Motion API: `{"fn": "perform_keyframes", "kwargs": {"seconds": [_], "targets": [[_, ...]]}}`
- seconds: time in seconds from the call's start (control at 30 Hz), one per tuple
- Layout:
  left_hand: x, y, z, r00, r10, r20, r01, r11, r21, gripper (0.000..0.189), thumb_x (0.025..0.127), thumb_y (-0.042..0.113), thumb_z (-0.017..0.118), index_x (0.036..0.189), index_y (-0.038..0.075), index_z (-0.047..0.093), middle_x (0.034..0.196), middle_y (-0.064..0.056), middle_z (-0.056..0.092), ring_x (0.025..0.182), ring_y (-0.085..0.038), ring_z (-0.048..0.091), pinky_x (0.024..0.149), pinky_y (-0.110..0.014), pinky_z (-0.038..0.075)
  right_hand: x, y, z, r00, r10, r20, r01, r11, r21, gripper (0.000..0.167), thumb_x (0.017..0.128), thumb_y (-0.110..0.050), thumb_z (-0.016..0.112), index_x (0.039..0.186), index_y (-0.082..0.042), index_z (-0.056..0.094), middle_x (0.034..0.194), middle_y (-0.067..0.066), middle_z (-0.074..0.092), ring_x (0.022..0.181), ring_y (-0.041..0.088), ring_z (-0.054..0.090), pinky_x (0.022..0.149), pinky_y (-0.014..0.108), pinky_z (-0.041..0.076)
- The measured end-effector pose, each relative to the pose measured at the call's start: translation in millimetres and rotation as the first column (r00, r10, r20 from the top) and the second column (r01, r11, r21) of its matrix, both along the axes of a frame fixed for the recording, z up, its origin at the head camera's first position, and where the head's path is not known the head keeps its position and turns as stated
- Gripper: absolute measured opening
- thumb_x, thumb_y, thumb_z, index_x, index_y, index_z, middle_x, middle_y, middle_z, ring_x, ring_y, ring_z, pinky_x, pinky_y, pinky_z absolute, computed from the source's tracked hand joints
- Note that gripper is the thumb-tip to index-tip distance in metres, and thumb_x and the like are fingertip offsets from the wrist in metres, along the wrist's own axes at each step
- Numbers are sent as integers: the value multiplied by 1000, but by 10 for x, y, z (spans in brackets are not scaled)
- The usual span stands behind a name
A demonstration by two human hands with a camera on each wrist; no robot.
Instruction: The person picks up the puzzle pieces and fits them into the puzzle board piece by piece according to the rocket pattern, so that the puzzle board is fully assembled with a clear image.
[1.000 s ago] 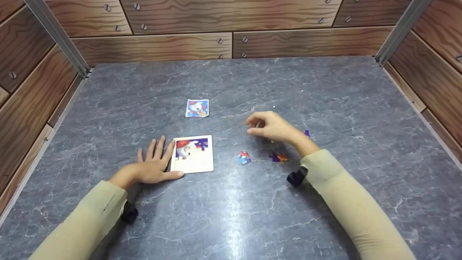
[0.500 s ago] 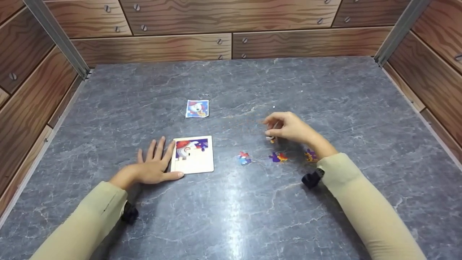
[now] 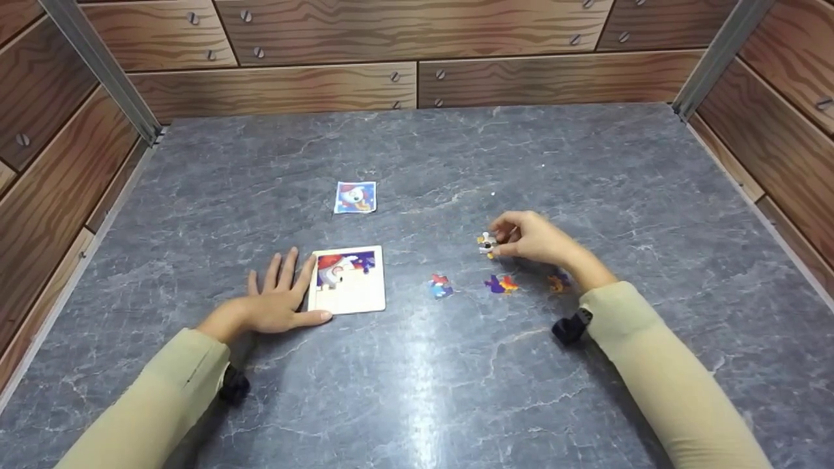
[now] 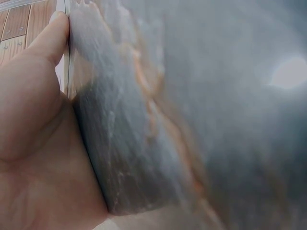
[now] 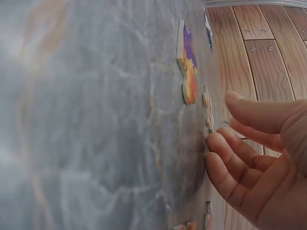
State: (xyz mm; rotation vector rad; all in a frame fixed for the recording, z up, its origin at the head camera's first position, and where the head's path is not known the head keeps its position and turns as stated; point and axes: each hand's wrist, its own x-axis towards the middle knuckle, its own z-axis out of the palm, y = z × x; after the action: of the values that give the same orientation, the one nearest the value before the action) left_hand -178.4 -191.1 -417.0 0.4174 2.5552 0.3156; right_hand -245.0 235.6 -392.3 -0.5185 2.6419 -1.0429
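Note:
In the head view a square puzzle board (image 3: 352,293) lies left of centre, with red, white and purple pieces filling its upper part. My left hand (image 3: 277,306) rests flat beside it, fingers spread; the index finger touches its left edge and the thumb its lower left corner. In the left wrist view the left thumb (image 4: 53,38) lies along the tabletop. My right hand (image 3: 537,241) is low over the table, fingers bent, at the right edge of a white puzzle piece (image 3: 486,246). In the right wrist view a gap separates thumb and fingers, and no piece appears gripped.
A red-and-blue puzzle piece (image 3: 440,285) and a purple-orange puzzle piece (image 3: 500,284) lie right of the board. Another orange puzzle piece (image 3: 558,281) is partly behind the right wrist. A small picture card (image 3: 356,197) lies beyond the board. Wood-patterned walls (image 3: 417,32) border the table.
My right hand has moved right, then slightly down, to the white piece, which has come into view from behind it. The left hand and the board have stayed in place.

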Motion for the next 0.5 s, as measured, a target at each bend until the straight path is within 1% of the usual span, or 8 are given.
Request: {"fn": "perform_keyframes", "kwargs": {"seconds": [0.1,0.17,0.37,0.5], "targets": [[-14,-2,-34,1000,3,-6,-3,1000,-9,109,77,81,36,148,17,-17,148,-17,-29,132,-37,-28,94,-67,-16,-5,6,-28,1000,-1,14,1,1000,5,41,78,-9,75,114,4,59,100,16,61,88,26,58,79,38,46],[-22,-7,-56,1000,4,-11,-4,1000,-13,110,76,81,36,148,17,-17,148,-16,-29,132,-37,-29,94,-67,-16,-10,9,-46,1000,1,14,-1,1000,17,42,78,-9,75,114,5,59,101,17,60,88,27,57,80,39,46],[-21,-22,-65,1000,3,-20,-3,1000,-2,111,76,81,37,148,15,-15,148,-17,-28,132,-37,-28,94,-67,-16,-40,13,-91,1000,15,-8,-14,999,48,35,76,-8,76,105,6,61,99,18,60,81,25,58,75,38,47],[-15,-28,-57,1000,1,-23,-2,1000,-3,110,77,80,37,148,15,-15,148,-17,-28,132,-37,-28,94,-68,-16,-66,-8,-107,999,16,-46,-13,998,64,34,74,-9,78,100,5,61,94,16,59,82,27,56,77,40,46]]}}
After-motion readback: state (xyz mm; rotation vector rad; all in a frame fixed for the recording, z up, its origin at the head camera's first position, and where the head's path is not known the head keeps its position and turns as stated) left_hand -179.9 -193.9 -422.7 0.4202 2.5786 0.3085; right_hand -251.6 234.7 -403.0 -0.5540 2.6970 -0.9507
